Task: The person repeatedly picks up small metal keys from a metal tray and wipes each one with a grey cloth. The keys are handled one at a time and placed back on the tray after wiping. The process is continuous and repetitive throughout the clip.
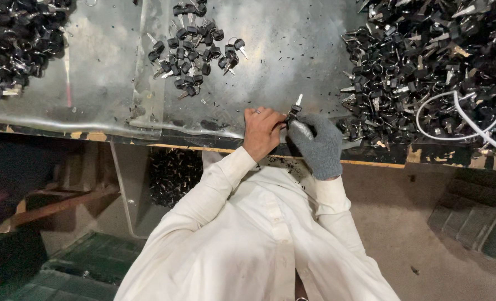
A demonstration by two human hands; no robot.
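Note:
My bare left hand [262,131], with a ring on one finger, and my grey-gloved right hand [317,142] meet at the front edge of a metal-topped table [292,50]. Between them they pinch a key with a black plastic head [294,109], its silver blade pointing away from me. The left fingers close on the black head and the gloved fingers close just below it. My white sleeves run down from both hands.
A small heap of black-headed keys [192,50] lies ahead to the left. Large heaps sit at the right [426,61] and far left [14,44]. A white cable [465,117] loops over the right heap. A bin of black scraps [173,173] stands under the table.

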